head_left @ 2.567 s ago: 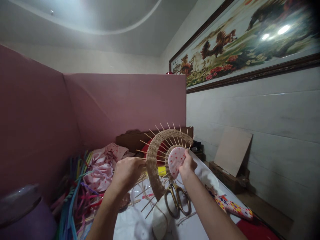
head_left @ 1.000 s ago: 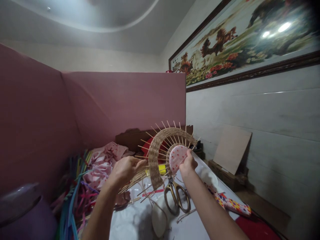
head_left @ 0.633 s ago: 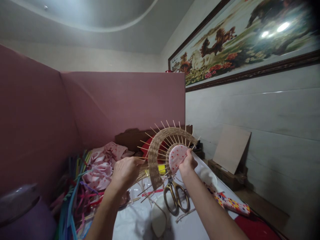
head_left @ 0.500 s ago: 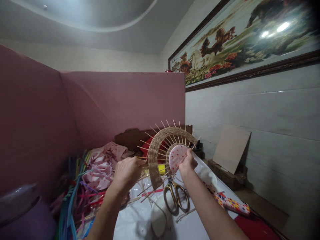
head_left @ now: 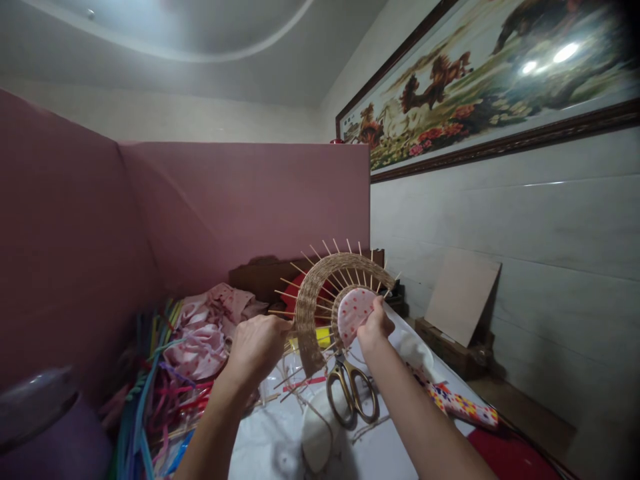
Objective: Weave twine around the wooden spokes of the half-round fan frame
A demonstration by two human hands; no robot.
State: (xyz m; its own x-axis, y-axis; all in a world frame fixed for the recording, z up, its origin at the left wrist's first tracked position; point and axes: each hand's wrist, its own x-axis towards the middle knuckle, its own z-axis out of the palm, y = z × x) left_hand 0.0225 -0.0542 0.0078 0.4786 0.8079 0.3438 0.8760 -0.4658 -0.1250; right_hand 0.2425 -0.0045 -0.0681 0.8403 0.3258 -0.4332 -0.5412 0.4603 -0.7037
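Observation:
Held up over the table is a woven fan point(head_left: 311, 301), a curved band of tan cord on thin wooden sticks that poke out past its outer edge. Its half-round centre point(head_left: 353, 313) is covered in pink dotted cloth. My right hand point(head_left: 376, 328) grips that centre at its right edge, thumb on the cloth. At the band's left side my left hand point(head_left: 263, 340) is closed, its fingertips pinching a stick near the woven edge. Below the fan, scissors point(head_left: 353, 397) with bronze-coloured handles lie on the white table surface point(head_left: 263, 447).
Crumpled pink cloth point(head_left: 205, 333) and colourful strips point(head_left: 143, 407) are heaped on the left. A floral-patterned hot glue gun-like object point(head_left: 463, 405) lies at right. A purple bucket point(head_left: 55, 433) stands at lower left. Pink panels point(head_left: 250, 200) rise behind; a board point(head_left: 463, 297) leans on the right wall.
Almost nothing differs. My left hand has shifted very slightly at the fan's left edge; my right hand keeps its grip.

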